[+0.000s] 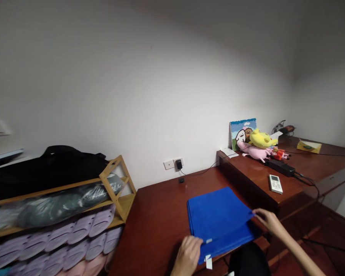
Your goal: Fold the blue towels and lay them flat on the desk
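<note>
A blue cloth (pixel 218 216), folded into a flat layered square, lies on the reddish-brown desk (pixel 153 214). Its top layer is raised along the near edge, showing more blue layers beneath. My right hand (pixel 268 220) pinches the top layer's near right corner, lifted a little. At the near left corner of that layer, my left hand (pixel 189 251) has its fingers closed on the cloth's edge. White tags stick out beside my left hand and at the near edge.
On the raised right desk (pixel 255 172) are plush toys (pixel 258 147), a picture, a black adapter and a white remote (pixel 275 184). A wooden rack (pixel 123 191) with purple slippers (pixel 80 228) and a black bag stands left. A plug with a cable is in the wall.
</note>
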Motion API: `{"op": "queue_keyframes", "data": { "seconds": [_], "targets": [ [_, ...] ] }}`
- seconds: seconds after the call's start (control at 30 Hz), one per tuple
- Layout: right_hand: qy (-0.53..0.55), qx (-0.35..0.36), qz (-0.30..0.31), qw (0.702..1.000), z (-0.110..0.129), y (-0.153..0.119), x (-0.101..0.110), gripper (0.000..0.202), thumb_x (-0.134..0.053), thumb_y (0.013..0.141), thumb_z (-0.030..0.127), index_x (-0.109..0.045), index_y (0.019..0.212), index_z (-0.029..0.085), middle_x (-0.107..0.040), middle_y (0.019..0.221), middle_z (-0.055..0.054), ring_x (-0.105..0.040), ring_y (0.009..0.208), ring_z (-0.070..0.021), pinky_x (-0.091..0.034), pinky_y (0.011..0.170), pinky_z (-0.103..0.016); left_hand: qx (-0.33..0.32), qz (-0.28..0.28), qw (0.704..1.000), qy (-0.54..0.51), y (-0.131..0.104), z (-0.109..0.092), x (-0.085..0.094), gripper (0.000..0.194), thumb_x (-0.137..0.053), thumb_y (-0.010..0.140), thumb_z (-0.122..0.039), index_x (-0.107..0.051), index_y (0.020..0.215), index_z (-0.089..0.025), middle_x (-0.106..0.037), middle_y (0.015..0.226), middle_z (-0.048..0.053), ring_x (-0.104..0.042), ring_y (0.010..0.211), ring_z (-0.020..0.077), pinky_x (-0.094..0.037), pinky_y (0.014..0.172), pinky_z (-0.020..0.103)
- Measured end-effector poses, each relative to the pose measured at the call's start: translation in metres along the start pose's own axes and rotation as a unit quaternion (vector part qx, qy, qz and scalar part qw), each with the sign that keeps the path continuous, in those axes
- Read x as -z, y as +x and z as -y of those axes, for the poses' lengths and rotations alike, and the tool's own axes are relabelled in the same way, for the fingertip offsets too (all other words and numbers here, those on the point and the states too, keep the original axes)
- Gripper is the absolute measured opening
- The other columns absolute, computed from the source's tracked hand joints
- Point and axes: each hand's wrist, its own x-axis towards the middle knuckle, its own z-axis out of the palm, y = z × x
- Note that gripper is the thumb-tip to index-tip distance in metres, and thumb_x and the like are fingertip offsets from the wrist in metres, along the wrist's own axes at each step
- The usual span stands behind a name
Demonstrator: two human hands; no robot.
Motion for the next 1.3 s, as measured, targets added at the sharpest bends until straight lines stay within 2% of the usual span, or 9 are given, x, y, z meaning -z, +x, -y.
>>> {"op": "queue_keyframes", "data": {
  "seconds": [0.07,0.13,0.33,0.57,0.73,0.83,0.9,1.07,1.3],
  "targets": [
    [-0.005,-0.011,0.035,0.999,-0.029,-0.026,-0.022,0.042,-0.055,0.085,0.06,-0.077,0.09,0.025,-0.081,0.098,-0.009,-0.076,0.093,-0.03,-0.06,0.086,-0.037,-0.016,0.01,1.0,-0.001,-0.03,-0.008,-0.023,0.036,-0.039,0.094,-0.004,-0.066,0.112,-0.02,-0.075,0.091,0.005,-0.068,0.079,0.0194,-0.055,0.075,0.033],
    [-0.016,-0.007,0.045,0.999,-0.045,-0.04,-0.033,0.039,-0.052,0.087,0.056,-0.076,0.091,0.025,-0.08,0.099,-0.009,-0.076,0.094,-0.0292,-0.06,0.085,-0.036,-0.016,0.01,1.0,0.002,-0.044,-0.01,-0.033,0.035,-0.039,0.094,-0.004,-0.065,0.111,-0.02,-0.073,0.088,0.005,-0.067,0.076,0.0197,-0.053,0.07,0.033],
    [-0.065,-0.006,0.008,0.998,-0.053,-0.049,-0.032,0.033,-0.049,0.089,0.047,-0.074,0.101,0.029,-0.078,0.112,-0.007,-0.074,0.105,-0.0267,-0.058,0.092,-0.035,0.007,0.013,1.0,-0.002,-0.034,-0.006,-0.027,0.035,-0.04,0.094,-0.004,-0.062,0.115,-0.02,-0.072,0.092,0.006,-0.066,0.08,0.0208,-0.051,0.075,0.034],
    [-0.124,-0.027,0.071,0.989,-0.053,-0.059,-0.037,0.035,-0.046,0.083,0.039,-0.075,0.099,0.029,-0.076,0.117,-0.007,-0.071,0.109,-0.0281,-0.056,0.096,-0.04,0.021,0.042,0.999,-0.018,-0.042,-0.011,-0.029,0.029,-0.046,0.083,-0.003,-0.065,0.091,-0.024,-0.068,0.077,0.002,-0.064,0.072,0.0205,-0.05,0.068,0.034],
    [-0.161,-0.059,0.018,0.985,-0.037,-0.03,-0.058,0.054,-0.033,0.092,0.048,-0.074,0.118,0.022,-0.067,0.138,-0.011,-0.062,0.128,-0.0277,-0.046,0.113,-0.043,0.132,0.069,0.987,-0.051,-0.005,-0.002,-0.023,0.029,-0.047,0.094,-0.014,-0.07,0.106,-0.026,-0.075,0.1,0.006,-0.069,0.093,0.0217,-0.056,0.088,0.039],
    [-0.21,-0.06,0.007,0.976,-0.026,-0.014,-0.088,0.067,-0.028,0.095,0.053,-0.064,0.137,0.015,-0.053,0.153,-0.013,-0.048,0.143,-0.0286,-0.037,0.121,-0.045,0.193,0.115,0.973,-0.048,0.03,0.007,-0.039,0.035,-0.045,0.099,-0.025,-0.069,0.124,-0.027,-0.07,0.131,0.007,-0.064,0.121,0.0245,-0.052,0.106,0.044],
    [-0.25,-0.055,0.027,0.966,-0.023,-0.012,-0.109,0.068,-0.029,0.095,0.052,-0.058,0.144,0.015,-0.046,0.158,-0.011,-0.039,0.149,-0.0302,-0.033,0.123,-0.049,0.207,0.176,0.961,-0.043,0.044,0.013,-0.056,0.043,-0.043,0.102,-0.038,-0.061,0.139,-0.028,-0.056,0.152,0.006,-0.051,0.141,0.0273,-0.042,0.118,0.049],
    [-0.307,-0.033,0.05,0.95,-0.03,-0.025,-0.135,0.064,-0.029,0.098,0.05,-0.049,0.153,0.023,-0.039,0.163,-0.004,-0.031,0.153,-0.0283,-0.029,0.124,-0.052,0.23,0.268,0.935,-0.028,0.032,0.021,-0.083,0.064,-0.029,0.103,-0.06,-0.034,0.16,-0.032,-0.029,0.169,0.004,-0.024,0.156,0.0277,-0.024,0.127,0.054],
    [-0.25,-0.025,0.049,0.967,-0.027,-0.026,-0.124,0.064,-0.033,0.096,0.053,-0.053,0.149,0.024,-0.044,0.16,-0.005,-0.033,0.152,-0.0288,-0.032,0.122,-0.052,0.272,0.271,0.923,-0.016,0.01,0.021,-0.079,0.072,-0.025,0.102,-0.064,-0.025,0.163,-0.024,-0.021,0.171,0.006,-0.018,0.157,0.0296,-0.026,0.126,0.055]
  ]
}}
